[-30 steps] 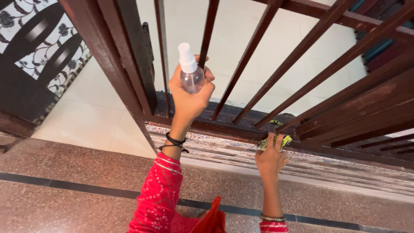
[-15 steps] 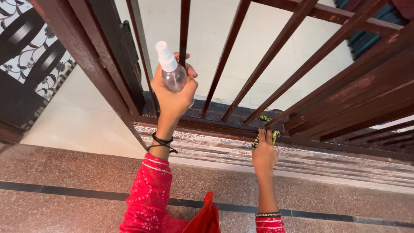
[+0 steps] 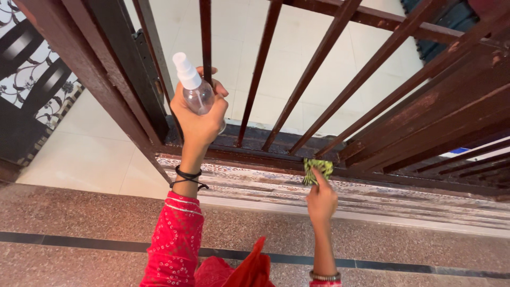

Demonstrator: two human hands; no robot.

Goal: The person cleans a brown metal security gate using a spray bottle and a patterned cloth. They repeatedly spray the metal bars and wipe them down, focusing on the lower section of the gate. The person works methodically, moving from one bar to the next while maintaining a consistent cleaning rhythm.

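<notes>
A person's left hand [image 3: 197, 119] is raised in front of a dark brown barred gate [image 3: 425, 79], its fingers [image 3: 220, 95] wrapped tight around a small clear spray bottle [image 3: 194, 87]. The bottle stands nearly upright, tilted a little to the left, with its white nozzle cap at the top and its round clear body cupped in the palm. The forearm rises almost straight up from a red patterned sleeve [image 3: 174, 244], a black cord band [image 3: 187, 176] around the wrist. The bottle sits just in front of one of the gate's upright bars, near the gate's left post.

To the right and lower, the right hand [image 3: 321, 199] reaches forward with the arm stretched out and a beaded bangle [image 3: 324, 276] on the wrist. Its fingers are pinched together on a crumpled green and black cloth [image 3: 316, 169], pressing it against the gate's bottom rail where a slanting bar meets it. The two hands are well apart, the left high, the right low.

Below the rail runs a worn, pale door sill [image 3: 404, 199], and nearer lies a speckled reddish stone floor [image 3: 79, 223] crossed by a dark stripe. Beyond the bars is a pale tiled floor [image 3: 297, 58]. At far left stands dark furniture with a floral pattern [image 3: 32, 79].
</notes>
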